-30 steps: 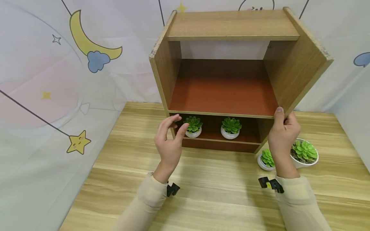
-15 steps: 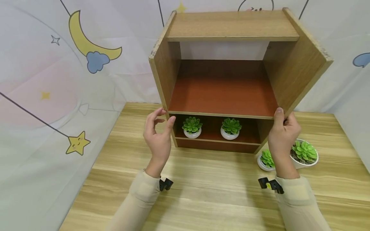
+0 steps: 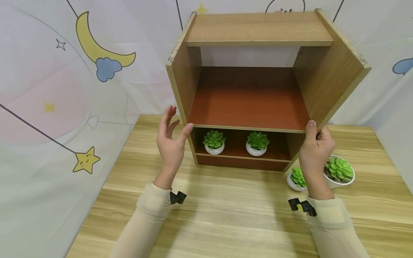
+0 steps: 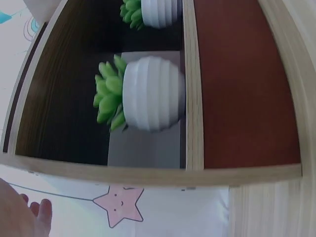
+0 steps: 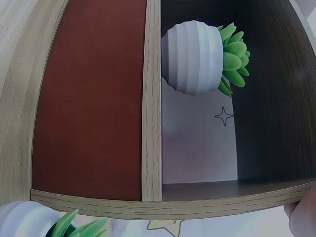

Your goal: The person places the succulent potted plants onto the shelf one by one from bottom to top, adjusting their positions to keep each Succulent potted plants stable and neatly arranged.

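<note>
"Your left hand (image 3: 172, 143) has swung outward in the last second, from in front of the left potted plant (image 3: 214, 140) to the outer side of the shelf unit (image 3: 258, 28)."

"How do you have that hand?"

"Spread, thumb well away from your fingers, with nothing in it. Your thumb tip overlaps the front edge of the left panel (image 3: 184, 82) in the head view; whether it touches, you can't tell from here."

"And your right hand (image 3: 317, 152)?"

"Hardly shifted. You grip the unit's right panel (image 3: 340, 71), thumb on the front where the middle board (image 3: 250, 102) meets it, fingers round the outer side."

"So what does the change mean for you?"

"You now have a hand at either flank of the unit. I'd judge that only your right one steadies it, since your left has not taken hold."

"What lies farther out from your hands?"

"Just right of your left hand, that left plant stands in the lower compartment (image 3: 236, 156). Between your hands, nearer the right, the right potted plant (image 3: 257, 143) shares it. Left of your right wrist, a small potted plant (image 3: 297, 179) sits on the tabletop (image 3: 232, 208), partly hidden; right of that wrist stands the larger potted plant (image 3: 340, 170)."
</note>
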Available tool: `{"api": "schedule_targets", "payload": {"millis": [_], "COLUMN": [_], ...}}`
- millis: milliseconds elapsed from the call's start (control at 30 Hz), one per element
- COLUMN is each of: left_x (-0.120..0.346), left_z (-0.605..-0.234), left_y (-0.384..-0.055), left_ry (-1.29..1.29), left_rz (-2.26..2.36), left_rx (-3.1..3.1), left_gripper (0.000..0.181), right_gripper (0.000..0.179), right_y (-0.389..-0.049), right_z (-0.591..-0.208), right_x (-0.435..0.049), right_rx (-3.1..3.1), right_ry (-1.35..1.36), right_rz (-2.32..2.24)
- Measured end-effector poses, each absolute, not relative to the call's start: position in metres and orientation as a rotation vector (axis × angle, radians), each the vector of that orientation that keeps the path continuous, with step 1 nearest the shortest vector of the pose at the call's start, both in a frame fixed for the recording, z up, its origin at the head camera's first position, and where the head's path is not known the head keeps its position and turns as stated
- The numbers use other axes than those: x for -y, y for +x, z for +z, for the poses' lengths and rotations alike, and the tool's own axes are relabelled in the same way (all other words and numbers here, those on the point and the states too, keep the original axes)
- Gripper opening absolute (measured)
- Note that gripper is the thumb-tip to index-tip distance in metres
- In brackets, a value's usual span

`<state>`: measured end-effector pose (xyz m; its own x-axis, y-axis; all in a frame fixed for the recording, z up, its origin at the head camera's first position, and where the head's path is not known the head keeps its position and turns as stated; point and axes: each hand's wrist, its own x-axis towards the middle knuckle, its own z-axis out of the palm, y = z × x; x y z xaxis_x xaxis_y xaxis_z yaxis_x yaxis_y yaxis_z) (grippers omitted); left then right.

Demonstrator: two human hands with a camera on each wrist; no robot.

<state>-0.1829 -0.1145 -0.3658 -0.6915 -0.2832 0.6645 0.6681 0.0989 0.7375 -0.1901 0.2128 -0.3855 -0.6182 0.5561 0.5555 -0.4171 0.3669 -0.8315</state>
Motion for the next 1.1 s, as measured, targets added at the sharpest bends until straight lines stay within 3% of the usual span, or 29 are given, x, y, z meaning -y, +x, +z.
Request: {"api": "schedule_targets", "payload": {"millis": [200,600,1100], "left_x": [0.126,0.134,0.137], "left_z": [-0.359,-0.34,-0.329], "left_y": [-0.191,-0.201,-0.21], "left_ry": [-0.512,-0.598,-0.663], "left_rz": [-1.777,-1.814,-1.84], "left_rx": [1.765,1.985,2.089], "left_gripper": [0.088,0.109,0.094], "right_gripper": [0.031,0.032,0.032], "right_y": [-0.19,-0.19,-0.192], "right_z": [-0.386,-0.385,-0.387], "right_x": [-0.213,-0.213,-0.214], "right_rx": [1.747,1.743,1.76], "right_ry": [-0.123,-0.112,-0.128], "right_rz": [1.402,1.415,1.423]}}
